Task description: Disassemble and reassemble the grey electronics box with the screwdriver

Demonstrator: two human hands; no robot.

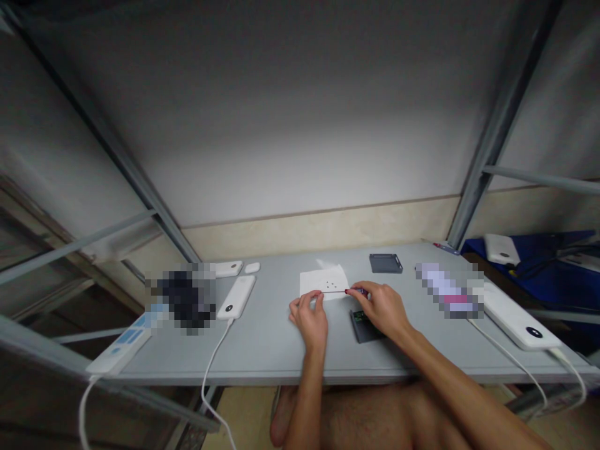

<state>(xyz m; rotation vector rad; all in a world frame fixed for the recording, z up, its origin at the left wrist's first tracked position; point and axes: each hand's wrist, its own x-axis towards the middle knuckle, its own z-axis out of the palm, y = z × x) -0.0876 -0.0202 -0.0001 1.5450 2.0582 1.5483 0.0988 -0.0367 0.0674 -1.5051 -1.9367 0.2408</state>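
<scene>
A screwdriver (334, 292) with a dark red-and-blue handle lies level above a white sheet of paper (309, 281). Its handle is gripped by my right hand (382, 306), fingers closed. At the other end of the thin shaft, the thumb and forefinger of my left hand (312, 319) pinch the tip; whether a small screw is there too, I cannot tell. Several tiny dark screws (330, 284) rest on the paper. Partly under my right hand lies a dark grey case (366, 331) with a green circuit board (360, 316) showing.
A shallow grey cover (386, 263) lies behind my right hand. White power banks sit left (237, 297) and right (520, 322), with cables over the table's front edge (262, 377). A power strip (124, 344) is far left. A blurred-out phone (445, 289) lies right. Metal posts flank the table.
</scene>
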